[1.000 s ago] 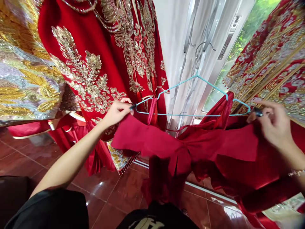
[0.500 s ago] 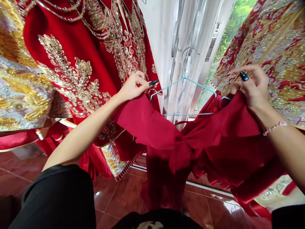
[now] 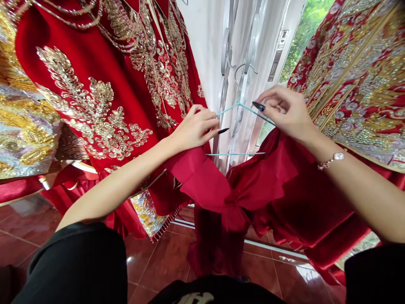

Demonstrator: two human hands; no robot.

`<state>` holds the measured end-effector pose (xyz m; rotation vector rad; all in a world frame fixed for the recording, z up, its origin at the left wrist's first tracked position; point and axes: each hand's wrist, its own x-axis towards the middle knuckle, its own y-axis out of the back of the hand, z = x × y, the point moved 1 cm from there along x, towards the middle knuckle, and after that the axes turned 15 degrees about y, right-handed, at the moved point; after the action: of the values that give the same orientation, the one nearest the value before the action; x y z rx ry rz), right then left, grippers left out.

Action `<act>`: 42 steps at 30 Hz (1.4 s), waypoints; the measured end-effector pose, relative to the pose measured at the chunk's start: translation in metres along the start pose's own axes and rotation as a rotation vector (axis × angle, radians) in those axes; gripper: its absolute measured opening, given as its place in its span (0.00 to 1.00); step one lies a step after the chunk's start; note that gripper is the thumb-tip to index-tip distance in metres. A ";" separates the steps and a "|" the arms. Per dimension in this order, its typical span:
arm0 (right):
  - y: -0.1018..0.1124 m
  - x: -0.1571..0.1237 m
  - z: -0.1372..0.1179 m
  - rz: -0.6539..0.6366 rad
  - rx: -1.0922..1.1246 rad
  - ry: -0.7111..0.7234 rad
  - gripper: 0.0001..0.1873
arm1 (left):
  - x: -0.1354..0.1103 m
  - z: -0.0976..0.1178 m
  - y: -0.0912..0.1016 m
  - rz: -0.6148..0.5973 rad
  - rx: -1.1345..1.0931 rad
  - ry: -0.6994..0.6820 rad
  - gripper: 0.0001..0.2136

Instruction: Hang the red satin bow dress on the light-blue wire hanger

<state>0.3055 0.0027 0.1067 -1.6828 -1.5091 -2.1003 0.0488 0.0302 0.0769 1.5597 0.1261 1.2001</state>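
Note:
A dark red dress (image 3: 209, 185) with wide, pointed satin flaps gathered at its middle hangs on a light blue hanger (image 3: 236, 154) with a metal hook. My left hand (image 3: 201, 128) is closed at the hanger's left arm, holding the dress's left shoulder, thumb pointing inward. My right hand (image 3: 286, 112) is closed over the hanger's right arm, pinching the fabric that rises to a peak beneath it. Both hanger ends are hidden by my hands and the cloth. The lower dress drops toward the floor in front of me.
At left hangs a red velvet jacket (image 3: 126, 84) with gold beadwork, beside a gold-and-silver embroidered garment (image 3: 28, 126). Another beaded garment (image 3: 354, 84) hangs at right. Behind the hanger is a folding metal door (image 3: 205, 38) with a lock plate; red floor tiles (image 3: 164, 257) lie below.
My right hand has moved left and inward along the hanger, bringing the dress's right side with it. My left hand has shifted slightly right and down. The flaps hang less stretched between them.

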 end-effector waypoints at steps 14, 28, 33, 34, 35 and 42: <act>-0.004 -0.074 0.054 -0.108 -0.033 -0.210 0.38 | -0.043 -0.004 -0.026 0.206 0.037 0.323 0.30; 0.006 -0.098 -0.009 -0.038 -0.654 -0.243 0.20 | -0.044 0.004 -0.045 0.394 -0.151 0.419 0.30; 0.011 -0.089 0.008 -0.193 -0.311 -0.407 0.15 | -0.042 0.011 -0.049 0.465 -0.188 0.497 0.29; 0.012 -0.085 0.012 -0.138 -0.248 -0.421 0.16 | -0.042 0.011 -0.051 0.457 -0.188 0.500 0.29; 0.012 -0.081 0.015 -0.061 -0.212 -0.424 0.17 | -0.041 0.009 -0.053 0.456 -0.192 0.495 0.29; -0.003 -0.074 0.003 0.027 -0.464 -0.262 0.14 | -0.041 -0.007 -0.064 0.595 -0.117 0.380 0.27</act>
<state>0.3363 -0.0301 0.0481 -2.1872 -1.0880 -2.4328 0.0554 0.0339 0.0005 1.2847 -0.1730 1.9293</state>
